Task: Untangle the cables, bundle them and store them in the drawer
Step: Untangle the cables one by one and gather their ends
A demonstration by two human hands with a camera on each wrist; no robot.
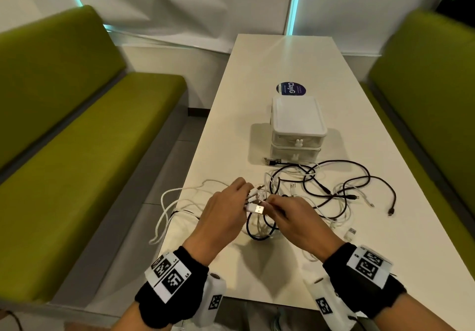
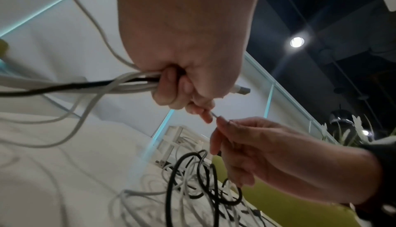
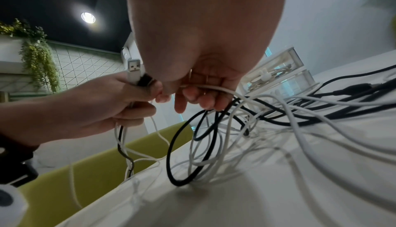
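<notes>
Left hand (image 1: 223,210): closed round a gathered clutch of cable ends, white with one black among them; a white USB plug (image 1: 258,208) sticks out past the fingers.
Right hand (image 1: 295,217): fingers curled, pinching a thin white cable just beside the left hand, as the right wrist view shows.
Cables (image 1: 334,189): a loose heap of black and white leads on the worktop (image 1: 385,253), still looped over each other; some white strands hang off the left edge, and one black plug lies just in front of the drawers.
Drawers (image 1: 297,135): a small white two-tier unit further along the worktop, well apart from the hands; both tiers look closed. The right wrist view shows something white coiled behind one clear front, too unclear to name.
Done so far: by the look of it, only the ends are being collected into one hand.
Left to do: untangling looks barely started; no loose cable is coiled or tied, none is going into a drawer, and a drawer must still be opened.
</notes>
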